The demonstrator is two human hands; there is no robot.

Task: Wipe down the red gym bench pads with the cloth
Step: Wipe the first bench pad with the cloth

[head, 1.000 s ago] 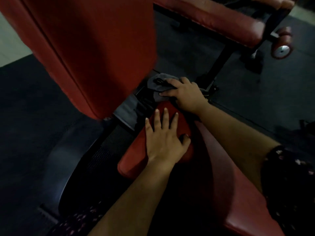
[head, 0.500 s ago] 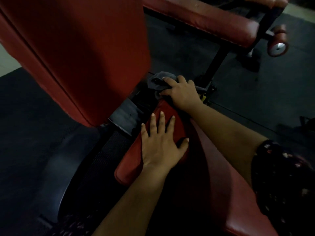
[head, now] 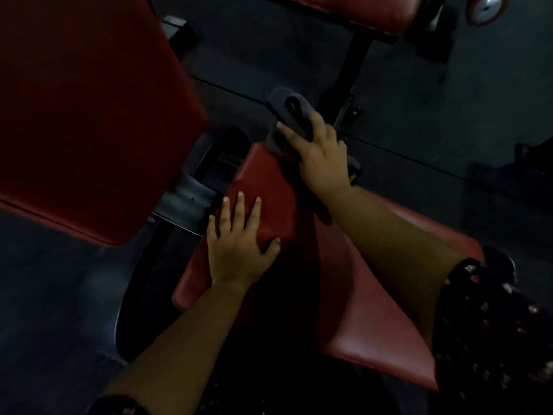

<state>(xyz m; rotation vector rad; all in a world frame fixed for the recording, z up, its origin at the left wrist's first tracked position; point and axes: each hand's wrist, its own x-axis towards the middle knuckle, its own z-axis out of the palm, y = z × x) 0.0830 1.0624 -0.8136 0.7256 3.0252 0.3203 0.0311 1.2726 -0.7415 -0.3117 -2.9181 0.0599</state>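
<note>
The floor (head: 449, 100) is dark, matte gym matting with thin seams running across it, and the whole room is dim. A large red vinyl backrest pad (head: 89, 115) tilts up at the left. Below it lies the narrower red vinyl seat pad (head: 269, 181), joined to it by black metal frame parts.

The left hand (head: 239, 244) lies flat on the seat pad, fingers straight and spread, thumb out to the side. The right hand (head: 323, 154) is at the pad's far end, its fingers curled over the bunched dark grey cloth (head: 287, 115), which it presses against that end.

A second red padded bench (head: 344, 7) on a black post (head: 356, 61) is cut off by the top edge, as is a red roller with a silver end cap (head: 486, 7). Shadow hides the seat pad's near part between the forearms. A dark floral sleeve (head: 484, 310) shows at lower right, its pattern hard to make out.
</note>
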